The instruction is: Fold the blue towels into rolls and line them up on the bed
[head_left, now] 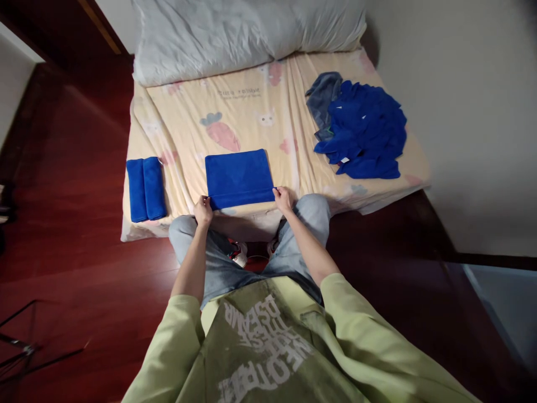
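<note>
A blue towel (239,172) lies flat near the front edge of the bed, with a narrow strip folded over along its near side. My left hand (203,211) pinches the near left corner of that strip. At the other end, my right hand (282,199) is closed on the fold's right corner. To the left rest two rolled blue towels (146,189), side by side and touching. A loose heap of blue towels (369,126) sits on the right part of the bed, with a grey cloth (325,98) against its left side.
The bed (180,120) has a yellow sheet printed with carrots. A large grey-white bundle of bedding (247,33) spans its far side. A wall (461,112) borders the right. Black thin metal legs (27,350) stand on the red floor at lower left.
</note>
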Demonstrator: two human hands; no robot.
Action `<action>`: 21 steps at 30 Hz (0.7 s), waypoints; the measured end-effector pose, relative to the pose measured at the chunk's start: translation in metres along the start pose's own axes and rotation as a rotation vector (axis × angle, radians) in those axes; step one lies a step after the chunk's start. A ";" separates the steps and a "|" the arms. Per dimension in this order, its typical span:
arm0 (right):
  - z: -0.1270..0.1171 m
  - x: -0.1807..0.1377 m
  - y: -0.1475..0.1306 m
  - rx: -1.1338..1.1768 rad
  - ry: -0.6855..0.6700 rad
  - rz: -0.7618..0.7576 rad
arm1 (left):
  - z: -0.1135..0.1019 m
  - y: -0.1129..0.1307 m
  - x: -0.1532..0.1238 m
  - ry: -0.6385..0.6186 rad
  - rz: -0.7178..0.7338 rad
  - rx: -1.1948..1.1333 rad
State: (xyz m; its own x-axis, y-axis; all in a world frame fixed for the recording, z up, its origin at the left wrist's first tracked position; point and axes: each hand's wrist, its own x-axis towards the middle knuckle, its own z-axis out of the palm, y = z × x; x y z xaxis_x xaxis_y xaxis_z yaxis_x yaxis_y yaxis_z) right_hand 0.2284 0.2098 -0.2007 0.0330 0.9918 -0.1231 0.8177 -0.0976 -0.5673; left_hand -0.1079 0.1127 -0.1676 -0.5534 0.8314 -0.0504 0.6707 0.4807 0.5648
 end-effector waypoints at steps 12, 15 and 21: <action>-0.001 0.006 -0.002 0.106 0.015 0.069 | 0.008 -0.006 -0.002 0.043 0.089 0.010; -0.002 0.006 -0.004 0.121 0.022 0.084 | 0.009 -0.008 -0.002 0.059 0.088 0.002; -0.004 0.000 -0.008 0.125 0.045 0.096 | 0.012 -0.011 0.000 0.078 0.078 -0.045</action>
State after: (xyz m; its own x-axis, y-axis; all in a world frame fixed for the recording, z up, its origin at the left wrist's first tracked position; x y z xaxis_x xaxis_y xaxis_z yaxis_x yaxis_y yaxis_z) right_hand 0.2242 0.2106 -0.1925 0.1353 0.9799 -0.1466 0.7320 -0.1986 -0.6517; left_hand -0.1094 0.1108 -0.1832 -0.5384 0.8407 0.0580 0.6913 0.4013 0.6009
